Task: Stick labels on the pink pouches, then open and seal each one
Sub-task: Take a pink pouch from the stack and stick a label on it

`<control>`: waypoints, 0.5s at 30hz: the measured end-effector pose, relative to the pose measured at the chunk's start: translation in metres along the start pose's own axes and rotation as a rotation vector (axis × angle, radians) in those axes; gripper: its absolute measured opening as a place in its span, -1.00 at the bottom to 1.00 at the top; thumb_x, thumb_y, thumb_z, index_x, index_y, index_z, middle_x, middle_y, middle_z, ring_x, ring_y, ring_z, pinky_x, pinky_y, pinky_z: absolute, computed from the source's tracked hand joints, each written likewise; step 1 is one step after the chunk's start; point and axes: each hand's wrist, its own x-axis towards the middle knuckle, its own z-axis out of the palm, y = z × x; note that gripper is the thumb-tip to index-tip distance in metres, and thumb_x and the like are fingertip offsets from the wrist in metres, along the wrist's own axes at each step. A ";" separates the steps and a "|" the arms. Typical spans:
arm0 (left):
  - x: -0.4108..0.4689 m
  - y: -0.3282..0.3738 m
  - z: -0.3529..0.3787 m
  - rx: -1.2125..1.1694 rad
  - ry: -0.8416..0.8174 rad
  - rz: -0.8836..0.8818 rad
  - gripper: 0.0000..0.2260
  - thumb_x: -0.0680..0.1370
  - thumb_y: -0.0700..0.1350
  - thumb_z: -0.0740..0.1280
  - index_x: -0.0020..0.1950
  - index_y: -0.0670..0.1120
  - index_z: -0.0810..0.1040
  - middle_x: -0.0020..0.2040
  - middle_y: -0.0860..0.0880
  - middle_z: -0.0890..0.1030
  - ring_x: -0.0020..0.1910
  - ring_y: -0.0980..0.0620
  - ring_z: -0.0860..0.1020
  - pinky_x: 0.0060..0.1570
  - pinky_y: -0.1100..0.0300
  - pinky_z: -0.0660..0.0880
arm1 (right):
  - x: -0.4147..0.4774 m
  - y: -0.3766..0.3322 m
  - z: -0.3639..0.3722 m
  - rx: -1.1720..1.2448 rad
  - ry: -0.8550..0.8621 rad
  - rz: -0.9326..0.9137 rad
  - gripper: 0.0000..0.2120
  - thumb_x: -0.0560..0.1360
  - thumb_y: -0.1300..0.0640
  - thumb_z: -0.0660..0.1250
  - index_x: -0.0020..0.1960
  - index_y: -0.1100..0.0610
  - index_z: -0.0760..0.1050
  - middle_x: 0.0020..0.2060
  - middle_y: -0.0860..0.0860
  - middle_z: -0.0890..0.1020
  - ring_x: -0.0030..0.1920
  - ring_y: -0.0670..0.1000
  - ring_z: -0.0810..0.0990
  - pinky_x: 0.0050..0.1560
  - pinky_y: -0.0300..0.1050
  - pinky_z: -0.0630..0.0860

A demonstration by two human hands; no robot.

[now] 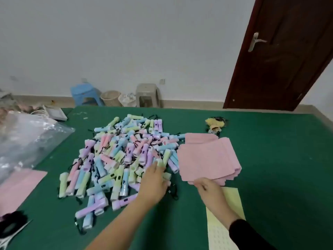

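A stack of pink pouches point(209, 157) lies on the green table point(270, 168), right of centre. My right hand point(209, 190) pinches the near edge of that stack. A yellow label sheet point(227, 222) lies under my right forearm. My left hand point(155, 183) reaches into a big pile of pastel flashlights point(115, 159), its fingers around a pale green flashlight point(161, 162) at the pile's right edge. Further pink pouches point(19, 186) lie at the table's left edge.
A clear plastic bag point(27, 141) covers the left rear of the table. Scissors point(10, 233) lie at the near left corner. A small yellow and black bundle point(215, 124) sits behind the pouches. Stools, baskets and a dark door point(279, 60) stand beyond the table.
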 end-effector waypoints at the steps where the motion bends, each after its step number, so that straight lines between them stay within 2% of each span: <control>1: 0.006 0.005 0.011 0.034 -0.008 0.104 -0.57 0.57 -0.10 0.30 0.43 -0.10 0.38 0.46 -0.09 0.33 0.47 -0.11 0.26 0.41 0.13 0.19 | 0.005 0.011 0.009 0.024 0.007 -0.016 -0.79 0.55 0.26 0.31 -0.11 -0.04 0.59 -0.14 -0.18 0.66 -0.01 -0.08 0.64 0.08 -0.22 0.51; 3: 0.020 0.012 0.035 0.098 -0.024 0.271 -0.52 0.56 -0.09 0.31 0.47 -0.08 0.34 0.51 -0.06 0.28 0.54 -0.05 0.16 0.50 0.13 0.08 | 0.012 0.025 0.023 0.046 0.006 -0.031 -0.82 0.55 0.26 0.31 -0.04 0.03 0.63 -0.10 -0.13 0.68 0.00 -0.08 0.65 0.13 -0.16 0.53; 4: 0.029 0.015 0.045 0.108 -0.021 0.345 -0.49 0.56 -0.08 0.31 0.51 -0.07 0.30 0.55 -0.05 0.23 0.56 -0.02 0.10 0.52 0.10 0.03 | 0.015 0.032 0.028 0.046 0.030 -0.041 -0.82 0.55 0.27 0.32 -0.04 0.04 0.63 -0.09 -0.14 0.69 -0.01 -0.09 0.65 0.13 -0.20 0.52; 6: 0.040 0.015 0.070 0.126 -0.045 0.425 -0.45 0.57 -0.09 0.30 0.55 -0.05 0.25 0.59 -0.03 0.16 0.58 0.00 0.04 0.52 -0.01 0.07 | 0.015 0.049 0.042 0.026 0.113 -0.107 -0.79 0.52 0.30 0.32 -0.06 0.01 0.62 -0.11 -0.16 0.69 -0.09 -0.14 0.63 0.02 -0.41 0.46; 8: 0.046 0.012 0.088 0.117 -0.011 0.450 -0.46 0.59 -0.10 0.28 0.56 -0.03 0.24 0.60 -0.02 0.15 0.59 -0.01 0.04 0.50 -0.06 0.13 | 0.016 0.060 0.046 0.011 0.180 -0.173 -0.77 0.51 0.28 0.32 -0.08 -0.04 0.61 -0.14 -0.21 0.68 -0.22 -0.24 0.57 -0.13 -0.49 0.39; 12: 0.053 0.008 0.108 0.055 0.159 0.511 -0.57 0.59 -0.14 0.28 0.48 -0.04 0.41 0.51 -0.06 0.36 0.52 -0.07 0.24 0.43 -0.02 0.27 | 0.022 0.067 0.048 -0.003 0.157 -0.264 -0.81 0.52 0.19 0.31 -0.06 -0.10 0.59 -0.25 -0.30 0.60 -0.30 -0.30 0.49 -0.23 -0.46 0.36; 15: 0.054 0.010 0.107 0.014 0.274 0.485 -0.71 0.59 -0.17 0.26 0.28 -0.04 0.60 0.28 -0.06 0.60 0.30 -0.09 0.49 0.19 -0.04 0.48 | 0.026 0.064 0.046 -0.058 0.120 -0.294 -0.81 0.53 0.19 0.32 -0.05 -0.09 0.59 -0.29 -0.30 0.57 -0.32 -0.28 0.50 -0.22 -0.45 0.35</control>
